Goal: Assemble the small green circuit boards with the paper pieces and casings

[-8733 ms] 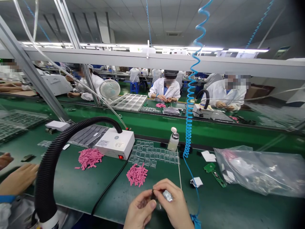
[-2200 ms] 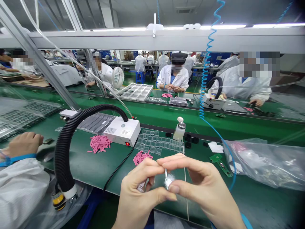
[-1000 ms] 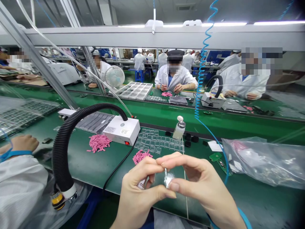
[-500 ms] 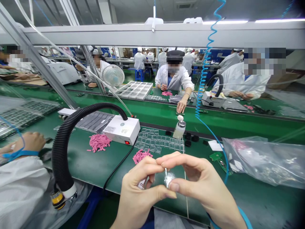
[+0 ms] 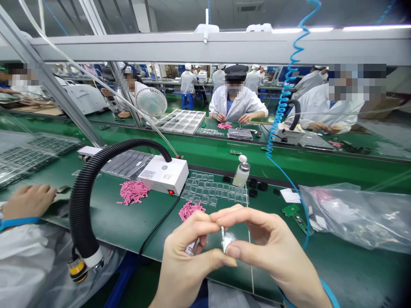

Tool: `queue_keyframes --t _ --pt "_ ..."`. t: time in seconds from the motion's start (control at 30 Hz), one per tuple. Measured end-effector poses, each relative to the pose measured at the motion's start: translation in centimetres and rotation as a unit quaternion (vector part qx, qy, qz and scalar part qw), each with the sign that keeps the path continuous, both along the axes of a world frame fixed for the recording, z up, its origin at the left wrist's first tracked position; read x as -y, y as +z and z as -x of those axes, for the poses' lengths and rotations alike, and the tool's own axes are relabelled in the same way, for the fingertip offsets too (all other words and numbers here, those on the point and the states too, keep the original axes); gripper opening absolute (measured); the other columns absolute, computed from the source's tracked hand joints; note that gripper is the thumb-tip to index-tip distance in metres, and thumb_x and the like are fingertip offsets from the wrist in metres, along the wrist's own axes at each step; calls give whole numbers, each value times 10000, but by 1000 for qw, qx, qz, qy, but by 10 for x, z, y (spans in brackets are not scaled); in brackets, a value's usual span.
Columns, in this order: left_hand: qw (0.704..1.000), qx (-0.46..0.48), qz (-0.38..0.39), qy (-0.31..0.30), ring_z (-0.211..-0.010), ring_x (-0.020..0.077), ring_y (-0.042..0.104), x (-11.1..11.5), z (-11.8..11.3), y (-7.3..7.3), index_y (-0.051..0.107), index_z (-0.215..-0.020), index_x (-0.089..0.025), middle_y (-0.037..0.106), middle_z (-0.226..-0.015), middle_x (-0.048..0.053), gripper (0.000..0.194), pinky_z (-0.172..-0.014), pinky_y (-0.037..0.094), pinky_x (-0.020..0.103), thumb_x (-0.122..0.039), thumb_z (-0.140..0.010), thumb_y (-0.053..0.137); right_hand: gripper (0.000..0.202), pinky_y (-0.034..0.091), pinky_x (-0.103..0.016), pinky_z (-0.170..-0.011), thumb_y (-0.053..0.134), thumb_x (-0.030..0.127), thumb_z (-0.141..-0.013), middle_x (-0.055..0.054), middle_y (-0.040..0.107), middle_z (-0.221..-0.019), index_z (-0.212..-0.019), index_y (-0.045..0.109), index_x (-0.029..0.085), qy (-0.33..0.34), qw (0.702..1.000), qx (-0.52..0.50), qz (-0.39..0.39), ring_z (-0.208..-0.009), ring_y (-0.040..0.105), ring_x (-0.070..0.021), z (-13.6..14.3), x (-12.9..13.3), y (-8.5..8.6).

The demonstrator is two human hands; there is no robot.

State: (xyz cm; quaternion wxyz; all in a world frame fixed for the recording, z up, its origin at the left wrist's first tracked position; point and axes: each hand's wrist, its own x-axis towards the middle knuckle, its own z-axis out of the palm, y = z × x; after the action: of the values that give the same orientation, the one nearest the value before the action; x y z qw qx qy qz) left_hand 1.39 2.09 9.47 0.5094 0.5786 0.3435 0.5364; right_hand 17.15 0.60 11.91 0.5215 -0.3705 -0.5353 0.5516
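Close in front of me, a small thin silvery piece (image 5: 223,239) is held upright, seen nearly edge-on, with something whitish and clear on its right side. My left hand (image 5: 189,256) pinches it between thumb and fingertips. Another small white item (image 5: 190,247) shows in the curled fingers of that hand, too hidden to name. From the other side, my right hand (image 5: 260,239) grips the same silvery piece with thumb below and fingertips on top. Beyond my hands lie a small pile of pink strips (image 5: 190,209) and rows of clear square pieces (image 5: 212,186).
A pump bottle (image 5: 241,173) stands beside black pieces (image 5: 253,184). Right are green circuit boards (image 5: 290,209) and a plastic bag (image 5: 349,218). A white box (image 5: 165,173) with a black hose (image 5: 80,192) stands left, near a co-worker's hand (image 5: 30,201). A blue coiled cord (image 5: 284,107) hangs ahead.
The co-worker opposite has drawn a hand back, leaving a circuit board on the green strip. The left neighbour's hand has shifted, and the coiled cord has swung right. My hands are nearly still.
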Motion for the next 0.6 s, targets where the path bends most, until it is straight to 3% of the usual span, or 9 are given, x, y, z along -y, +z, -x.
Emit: queue_keyframes --t 0.6 --pt "998 43 45 -9 -581 97 419 -2 0 -4 733 -702 -240 570 -675 -19 238 -485 331 220 -199 -505 861 179 446 -381 -914 757 231 -727 -23 697 -920 -902 723 249 -6 1000 15 7 -966 619 -227 3 -1 1"
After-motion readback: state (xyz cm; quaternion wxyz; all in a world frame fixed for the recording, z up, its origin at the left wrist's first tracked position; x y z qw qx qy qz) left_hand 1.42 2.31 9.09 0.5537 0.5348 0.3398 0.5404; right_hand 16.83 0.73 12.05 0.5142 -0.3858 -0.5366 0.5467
